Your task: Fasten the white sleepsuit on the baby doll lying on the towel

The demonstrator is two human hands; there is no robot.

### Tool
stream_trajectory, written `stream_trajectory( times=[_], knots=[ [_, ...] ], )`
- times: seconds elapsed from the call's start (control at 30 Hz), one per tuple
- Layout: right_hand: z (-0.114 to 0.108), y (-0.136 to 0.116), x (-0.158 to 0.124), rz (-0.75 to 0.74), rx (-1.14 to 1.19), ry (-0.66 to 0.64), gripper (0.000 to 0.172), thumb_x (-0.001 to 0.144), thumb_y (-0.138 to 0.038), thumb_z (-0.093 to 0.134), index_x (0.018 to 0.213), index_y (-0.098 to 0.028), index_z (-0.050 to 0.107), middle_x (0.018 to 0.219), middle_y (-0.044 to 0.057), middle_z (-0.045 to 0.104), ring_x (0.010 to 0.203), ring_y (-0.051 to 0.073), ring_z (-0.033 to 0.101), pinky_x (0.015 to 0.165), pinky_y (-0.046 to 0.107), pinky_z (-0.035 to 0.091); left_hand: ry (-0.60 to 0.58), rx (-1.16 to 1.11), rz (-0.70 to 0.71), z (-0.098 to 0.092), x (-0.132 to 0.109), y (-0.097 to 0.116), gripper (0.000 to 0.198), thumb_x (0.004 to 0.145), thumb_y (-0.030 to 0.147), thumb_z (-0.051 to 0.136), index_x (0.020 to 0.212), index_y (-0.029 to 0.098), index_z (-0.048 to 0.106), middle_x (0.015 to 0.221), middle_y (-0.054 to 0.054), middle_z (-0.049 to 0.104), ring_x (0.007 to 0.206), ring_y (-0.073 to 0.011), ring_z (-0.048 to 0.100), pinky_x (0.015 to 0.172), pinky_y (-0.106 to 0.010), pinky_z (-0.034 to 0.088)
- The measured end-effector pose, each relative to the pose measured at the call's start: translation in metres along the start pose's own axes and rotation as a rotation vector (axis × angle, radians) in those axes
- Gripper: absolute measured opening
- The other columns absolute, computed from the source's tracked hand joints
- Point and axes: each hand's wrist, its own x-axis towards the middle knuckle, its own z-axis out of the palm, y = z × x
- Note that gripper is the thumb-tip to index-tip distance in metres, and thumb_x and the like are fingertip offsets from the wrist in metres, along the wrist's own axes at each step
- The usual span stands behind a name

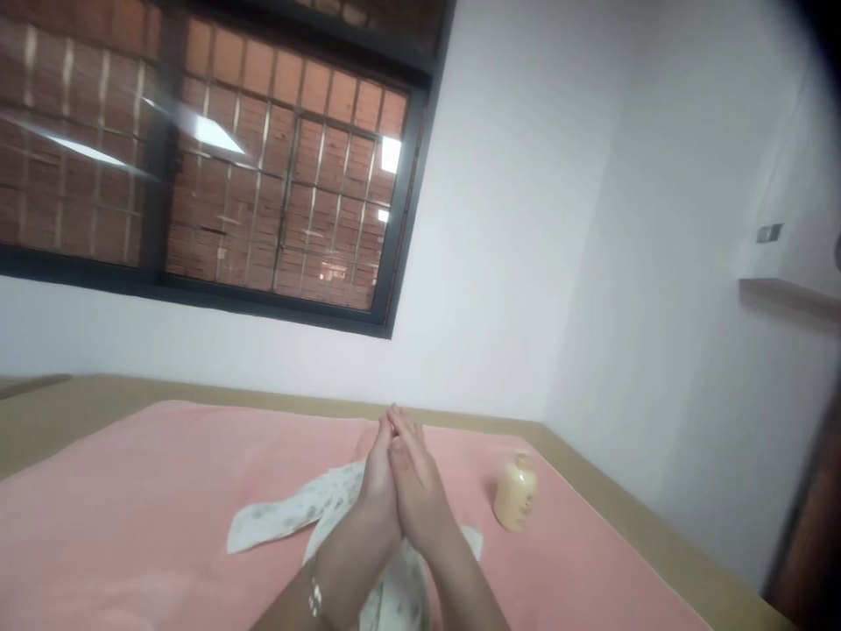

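Observation:
My left hand [376, 491] and my right hand [420, 486] are held palm against palm above a pink bed cover [131, 491], fingers stretched forward and pressed together, nothing visible between them. A bracelet shows on my left wrist. Beneath my forearms lies a white cloth with a faint pattern [295, 513], spread out to the left. A small cream-coloured bottle [516, 492] stands on the cover a little to the right of my right hand, not touched.
The pink cover lies on a tan surface [624, 508] that runs along white walls. A dark-framed window with bars [276, 175] looks onto a brick wall. A shelf [788, 294] juts out at right, and a dark door edge [808, 543] stands at far right.

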Motion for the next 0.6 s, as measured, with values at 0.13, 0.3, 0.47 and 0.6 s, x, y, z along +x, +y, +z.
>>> stream_trajectory(
  times=[0.13, 0.3, 0.47, 0.6],
  knots=[
    [0.012, 0.001, 0.006, -0.084, -0.067, -0.057, 0.046, 0.091, -0.047, 0.037, 0.131, -0.027, 0.046, 0.144, -0.001, 0.029, 0.136, 0.022, 0.016, 0.112, 0.049, 0.006, 0.227, -0.231, -0.182, -0.007, -0.015, 0.025, 0.040, 0.085, 0.044, 0.049, 0.112, 0.017, 0.058, 0.112, -0.010, 0.063, 0.111, -0.0204, 0.056, 0.100, -0.030, 0.040],
    [0.046, 0.006, -0.024, -0.060, -0.004, 0.031, 0.055, 0.087, -0.046, 0.044, 0.138, -0.027, 0.035, 0.147, -0.003, 0.021, 0.137, 0.025, 0.011, 0.114, 0.046, 0.009, 0.314, -0.300, -0.282, -0.026, 0.002, 0.042, 0.050, 0.091, 0.042, 0.038, 0.128, 0.010, 0.045, 0.129, -0.014, 0.051, 0.125, -0.0202, 0.042, 0.110, -0.034, 0.027],
    [0.049, 0.006, -0.030, -0.089, 0.172, -0.071, 0.060, 0.085, -0.049, 0.045, 0.139, -0.026, 0.033, 0.142, -0.002, 0.033, 0.135, 0.023, 0.017, 0.112, 0.042, 0.019, 0.394, -0.145, -0.108, -0.039, -0.003, 0.035, 0.047, 0.089, 0.037, 0.045, 0.131, 0.017, 0.044, 0.139, -0.005, 0.042, 0.132, -0.0151, 0.030, 0.112, -0.026, 0.020],
    [0.035, 0.011, -0.019, -0.014, 0.232, -0.025, 0.058, 0.087, -0.057, 0.035, 0.136, -0.029, 0.038, 0.140, -0.001, 0.037, 0.134, 0.019, 0.021, 0.111, 0.043, 0.023, 0.341, 0.009, -0.058, -0.019, -0.034, 0.017, 0.046, 0.089, 0.040, 0.042, 0.133, 0.027, 0.043, 0.142, 0.001, 0.038, 0.134, -0.0166, 0.025, 0.111, -0.029, 0.023]
  ],
)
